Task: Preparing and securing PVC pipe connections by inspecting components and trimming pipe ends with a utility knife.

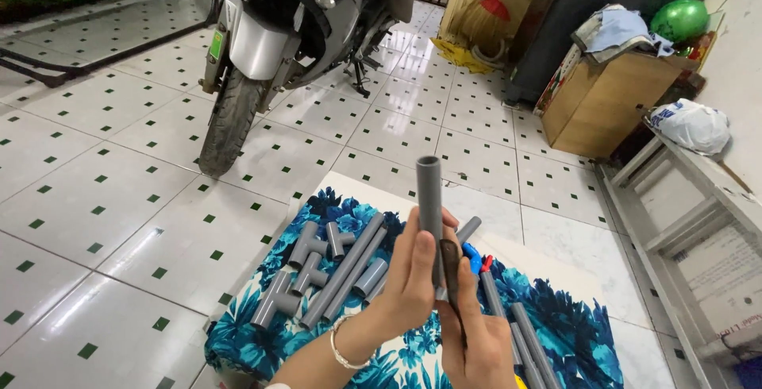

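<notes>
My left hand (pixel 409 274) grips a straight grey plastic pipe (pixel 429 190) and holds it upright above a blue flowered cloth (pixel 262 337). My right hand (pixel 476 337) sits just below and to the right, closed on a thin dark brown tool (pixel 451 266) whose tip rests against the pipe's lower part. On the cloth under my hands lie several grey pipe lengths (pixel 345 270) and tee fittings (pixel 305 258). More grey pipes (pixel 520 333) lie to the right, next to a small blue and red object (pixel 475 262).
A parked motorcycle (pixel 278 32) stands on the white tiled floor ahead, front wheel (pixel 226 119) towards me. A wooden box (pixel 607 99) with cloths and a green ball is at the right, beside a pale wooden frame (pixel 690 214). A broom leans at the back.
</notes>
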